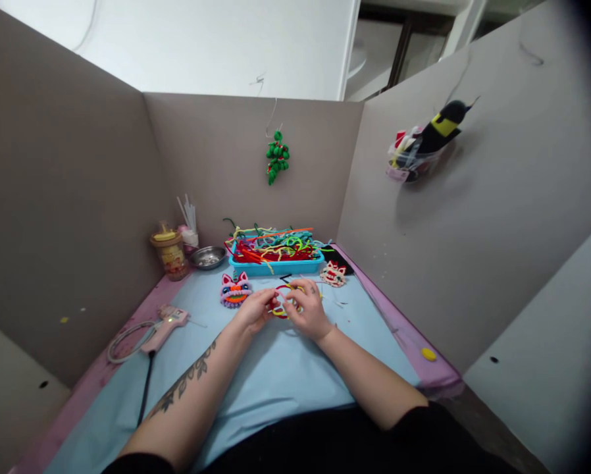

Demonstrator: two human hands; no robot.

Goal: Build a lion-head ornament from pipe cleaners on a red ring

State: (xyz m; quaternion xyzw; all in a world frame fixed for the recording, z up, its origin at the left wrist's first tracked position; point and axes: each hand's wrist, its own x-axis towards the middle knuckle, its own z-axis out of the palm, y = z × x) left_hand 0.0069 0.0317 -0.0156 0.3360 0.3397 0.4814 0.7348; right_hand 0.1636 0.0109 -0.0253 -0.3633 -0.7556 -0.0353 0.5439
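Observation:
Over the middle of the blue table cover, both of my hands pinch a small piece bent from pipe cleaners (pixel 282 314), with red, yellow and pink parts. My left hand (pixel 256 311) grips its left side, fingers closed. From the right, my right hand (pixel 307 311) pinches it near the pink strand, hiding part of it. Just left of my hands lies a purple, orange and pink animal-face figure (pixel 235 290) of pipe cleaners. A white and red figure (pixel 334 274) of similar make rests to the right.
Behind my hands stands a blue tray (pixel 276 266) heaped with coloured pipe cleaners. On the left are a pink glue gun (pixel 165 329), a metal bowl (pixel 208 257) and a lidded cup (pixel 170 253). A yellow disc (pixel 428 354) lies at right. Grey partitions (pixel 216 158) enclose the table.

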